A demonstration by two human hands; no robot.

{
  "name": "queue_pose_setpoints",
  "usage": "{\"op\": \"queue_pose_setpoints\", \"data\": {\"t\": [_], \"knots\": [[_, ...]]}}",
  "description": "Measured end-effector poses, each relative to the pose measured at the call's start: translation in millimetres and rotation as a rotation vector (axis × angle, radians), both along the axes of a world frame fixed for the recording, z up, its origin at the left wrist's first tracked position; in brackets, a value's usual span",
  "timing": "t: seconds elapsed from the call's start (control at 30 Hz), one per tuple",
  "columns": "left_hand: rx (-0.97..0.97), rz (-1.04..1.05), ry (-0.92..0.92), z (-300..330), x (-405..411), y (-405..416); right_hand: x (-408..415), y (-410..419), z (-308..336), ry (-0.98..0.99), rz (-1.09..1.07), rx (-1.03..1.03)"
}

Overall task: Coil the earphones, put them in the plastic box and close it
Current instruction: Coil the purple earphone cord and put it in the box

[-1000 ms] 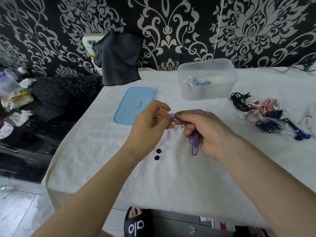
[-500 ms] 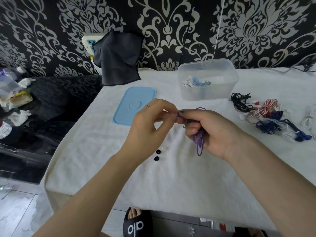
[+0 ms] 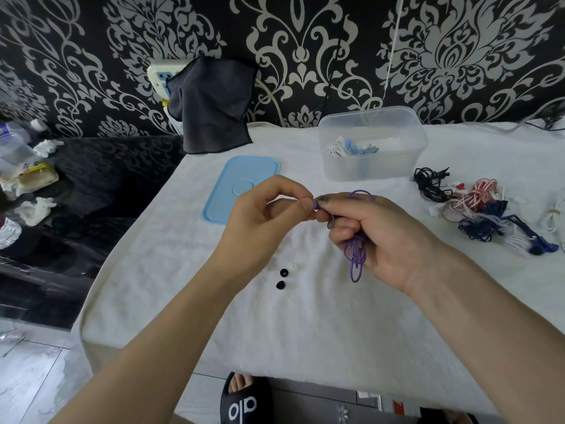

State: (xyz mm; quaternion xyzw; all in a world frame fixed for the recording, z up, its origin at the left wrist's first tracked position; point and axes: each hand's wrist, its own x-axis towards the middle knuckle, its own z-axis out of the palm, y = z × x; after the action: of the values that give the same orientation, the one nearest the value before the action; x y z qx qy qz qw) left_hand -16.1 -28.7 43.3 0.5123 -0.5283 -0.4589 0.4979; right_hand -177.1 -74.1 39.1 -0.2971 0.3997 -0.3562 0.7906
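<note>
Hands meeting above the white cloth (image 3: 305,332), right hand (image 3: 376,237) clutching purple earphones (image 3: 356,258) in loops, left hand (image 3: 263,221) pinching one end, clear plastic box (image 3: 371,166) open behind, blue lid (image 3: 241,188) beside it.

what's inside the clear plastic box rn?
Through the wall of the plastic box, lid off, a coiled white earphone bundle lies beside a light blue one. The frosted plastic blurs the right half, so anything else in there cannot be told.

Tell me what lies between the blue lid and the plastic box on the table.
Nothing: in the head view only bare white cloth separates the blue lid from the plastic box.
</note>
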Motion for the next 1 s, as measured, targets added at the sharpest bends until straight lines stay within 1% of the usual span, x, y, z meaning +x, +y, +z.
{"op": "queue_pose_setpoints", "data": {"t": [0.07, 0.13, 0.2, 0.3, 0.33, 0.4, 0.63, 0.83, 0.9, 1.0], "knots": [[0.012, -0.010, 0.022, 0, 2, 0, 1, 1, 0, -0.045, -0.015, 0.044], [-0.010, -0.013, -0.002, -2, 2, 1, 0, 1, 0, -0.086, -0.021, 0.092], [-0.121, -0.001, -0.127, -6, 3, 1, 0, 2, 1, -0.118, -0.004, 0.129], [-0.427, 0.003, -0.429, -12, 8, -1, 0, 2, 3, -0.182, 0.013, 0.205], [-0.507, 0.007, -0.504, -13, 9, -2, -1, 2, 4, -0.202, 0.020, 0.221], [-0.594, 0.017, -0.573, -14, 10, -4, -2, 3, 6, -0.232, 0.035, 0.240], [-0.670, 0.059, -0.610, -18, 9, -6, -4, 6, 13, -0.320, 0.051, 0.280], [-0.672, 0.063, -0.597, -17, 6, -4, -4, 6, 13, -0.349, 0.062, 0.300], [-0.659, 0.055, -0.578, -15, 6, -3, -5, 6, 13, -0.353, 0.074, 0.298], [-0.586, 0.017, -0.487, -14, 7, -1, -5, 6, 13, -0.361, 0.102, 0.293]]}}
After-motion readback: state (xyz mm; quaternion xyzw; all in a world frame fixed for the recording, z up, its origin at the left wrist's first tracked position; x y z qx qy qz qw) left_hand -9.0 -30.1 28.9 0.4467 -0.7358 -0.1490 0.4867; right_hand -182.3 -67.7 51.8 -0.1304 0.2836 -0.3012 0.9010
